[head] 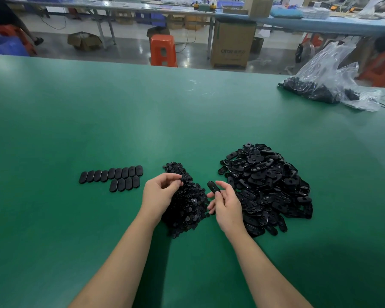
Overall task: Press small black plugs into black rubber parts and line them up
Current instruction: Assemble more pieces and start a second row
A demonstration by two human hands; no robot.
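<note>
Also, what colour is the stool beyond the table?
Orange stool, clearest in the head view.

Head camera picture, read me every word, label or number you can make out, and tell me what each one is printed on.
"QTOR", as best it reads, followed by blurred characters: on the front of the tall cardboard box on the floor beyond the green table.
Small print lower on that box: too blurred to read.
The black rubber parts, the plugs and the plastic bag: no readable text.
</note>
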